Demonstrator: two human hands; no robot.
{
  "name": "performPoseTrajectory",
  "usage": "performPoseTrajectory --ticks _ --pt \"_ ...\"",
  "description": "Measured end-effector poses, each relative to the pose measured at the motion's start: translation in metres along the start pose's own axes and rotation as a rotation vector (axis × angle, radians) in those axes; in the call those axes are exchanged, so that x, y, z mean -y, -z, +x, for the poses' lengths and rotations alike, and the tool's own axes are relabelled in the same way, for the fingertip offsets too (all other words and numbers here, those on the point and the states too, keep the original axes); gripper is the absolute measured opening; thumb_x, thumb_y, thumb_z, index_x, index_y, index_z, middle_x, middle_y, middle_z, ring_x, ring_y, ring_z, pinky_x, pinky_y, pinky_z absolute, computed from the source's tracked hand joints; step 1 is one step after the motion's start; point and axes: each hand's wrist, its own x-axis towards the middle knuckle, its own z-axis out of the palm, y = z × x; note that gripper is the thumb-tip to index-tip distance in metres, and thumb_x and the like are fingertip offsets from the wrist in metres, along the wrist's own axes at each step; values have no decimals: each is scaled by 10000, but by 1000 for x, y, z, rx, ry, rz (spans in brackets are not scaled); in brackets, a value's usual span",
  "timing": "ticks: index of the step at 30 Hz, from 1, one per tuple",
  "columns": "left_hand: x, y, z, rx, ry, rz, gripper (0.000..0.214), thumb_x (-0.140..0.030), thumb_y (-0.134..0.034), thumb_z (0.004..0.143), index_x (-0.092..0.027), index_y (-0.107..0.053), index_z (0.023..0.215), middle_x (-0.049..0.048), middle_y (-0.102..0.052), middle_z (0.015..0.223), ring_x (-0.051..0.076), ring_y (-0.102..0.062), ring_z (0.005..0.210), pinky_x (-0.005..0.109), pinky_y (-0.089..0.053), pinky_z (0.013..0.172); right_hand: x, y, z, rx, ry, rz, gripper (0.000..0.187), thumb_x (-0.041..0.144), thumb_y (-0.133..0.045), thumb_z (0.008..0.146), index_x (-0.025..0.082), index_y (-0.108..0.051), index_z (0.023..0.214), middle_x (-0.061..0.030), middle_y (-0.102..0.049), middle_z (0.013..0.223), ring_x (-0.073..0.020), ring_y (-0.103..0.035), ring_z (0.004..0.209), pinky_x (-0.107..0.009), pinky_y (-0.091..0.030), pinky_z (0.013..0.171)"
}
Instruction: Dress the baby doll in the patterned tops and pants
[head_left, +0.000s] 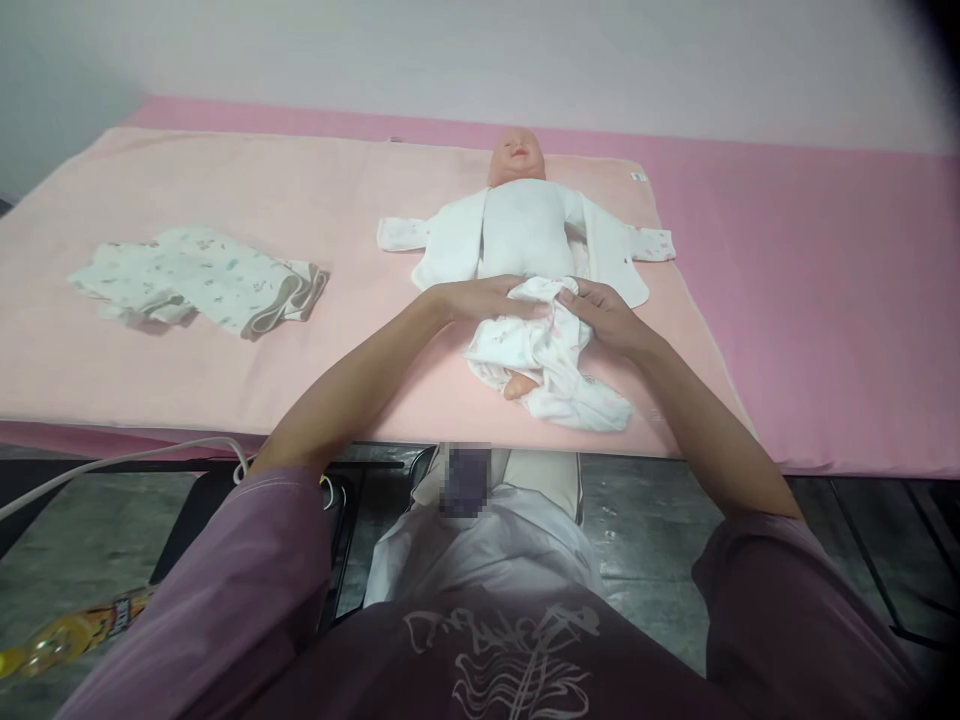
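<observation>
The doll (pixel 525 225) lay on its back in the upper middle of the frame, its head toward the top edge and its lower body under the two hands. A white baby jacket (pixel 454 235) was spread open at its sides, the sleeves stretched out left and right with small printed cuffs showing, and the white torso was bare between the two front panels. Just below, at the centre of the frame, the printed pants (pixel 536 340) were bunched up, with one small foot (pixel 520 386) poking out at their lower edge. The left hand (pixel 495 297) came in from the left and grasped the upper part of the pants, its thumb over the cloth and its other fingers mostly hidden. The right hand (pixel 611 312) pinched the same cloth from the right side, thumb in front and fingers curled beside it. One end of the pants trailed toward the lower right, resting on the pale pink blanket (pixel 360 380). Left of centre, well apart from the hands, a printed garment (pixel 202 280) with brown trim lay folded on the blanket. The table (pixel 810 300) showed a deeper pink surface at the right. A bottle (pixel 82 630) with yellow contents was at the lower left, below a pale cable (pixel 127 455).
</observation>
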Motion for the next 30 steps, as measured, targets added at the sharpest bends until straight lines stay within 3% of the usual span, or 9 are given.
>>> performPoseTrajectory --ticks 5,10,14,18,20,23,26,28,30 --pt "4 -3 2 -111 -63 -17 330 -424 -926 803 -170 -758 930 95 -754 900 266 -762 909 332 -615 832 5 16 -5 314 -117 -20 501 672 -857 884 181 -785 951 -31 -741 911 -199 -648 839 -309 -517 771" --pt "12 -5 8 -206 -36 -15 245 -399 -838 896 -173 -771 961 81 -771 905 287 -776 995 377 -630 911 -5 19 -7 217 -96 71 482 626 -846 904 206 -804 1139 -57 -790 1051 -275 -713 1064 -430 -550 1010" --pt "18 -6 10 -294 -30 -51 316 -437 -882 885 -144 -772 932 121 -779 903 318 -785 976 418 -636 903 -6 17 -8 187 -123 72 554 645 -840 898 199 -784 1223 -74 -805 1073 -297 -733 1073 -475 -570 1027" --pt "19 -5 11 -212 2 -46 397 -520 -892 869 -145 -789 948 134 -791 937 333 -793 993 405 -643 874 -1 16 -9 327 -121 20 655 607 -937 802 175 -765 1263 -87 -813 1095 -297 -745 1063 -430 -609 952" --pt "18 0 12 -148 12 -39 494 -620 -893 835 -142 -796 920 133 -791 909 355 -801 1001 404 -652 856 1 14 -9 330 -108 29 668 595 -954 782 165 -768 1258 -96 -813 1097 -308 -746 1082 -433 -609 956" --pt "17 12 11 38 7 -29 681 -731 -970 649 -133 -810 934 139 -810 925 386 -805 1027 435 -663 894 2 8 -9 192 -77 93 614 632 -900 831 176 -784 1225 -100 -812 1106 -330 -740 1143 -481 -584 1040" --pt "15 21 6 235 17 66 775 -603 -1074 517 -146 -822 1090 142 -842 1058 388 -791 1124 463 -644 1014 2 5 -10 57 -98 144 563 672 -827 887 190 -801 1176 -104 -815 1086 -347 -733 1165 -517 -564 1090" --pt "14 22 3 255 12 127 764 -564 -1047 616 -173 -805 1226 134 -841 1171 371 -765 1222 464 -608 1101 3 7 -10 55 -116 141 553 672 -826 888 189 -807 1158 -103 -816 1070 -343 -738 1136 -511 -571 1080" --pt "15 20 1 179 -9 129 736 -603 -954 761 -195 -770 1345 127 -826 1265 353 -733 1303 463 -571 1163 4 11 -11 132 -144 103 561 648 -866 859 186 -810 1172 -95 -816 1063 -330 -747 1089 -486 -592 1036"
